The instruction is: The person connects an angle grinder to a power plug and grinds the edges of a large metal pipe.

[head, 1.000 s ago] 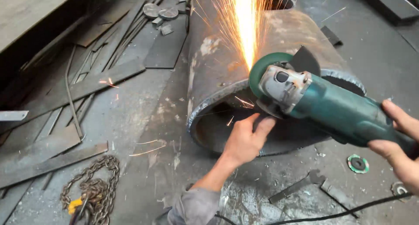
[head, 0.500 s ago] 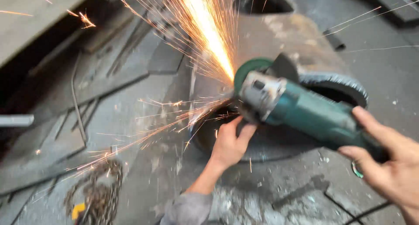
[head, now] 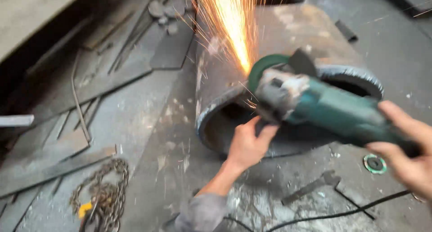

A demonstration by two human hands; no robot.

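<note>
A green angle grinder is held against the rim of a large rusty steel pipe that lies on the floor. Orange sparks shoot up and away from the disc. My right hand grips the rear of the grinder's body. My left hand grips the side handle just under the grinder's head, at the pipe's open end. The grinder is blurred by motion.
Flat steel strips and plates lie on the floor to the left. A rusty chain with a yellow hook sits at bottom left. A black power cable runs along the floor, and a green-rimmed disc lies at right.
The view has swung between frames. The spark stream spread wide and low to the left half a second ago; now it rises narrowly up the pipe. Both hands keep their hold.
</note>
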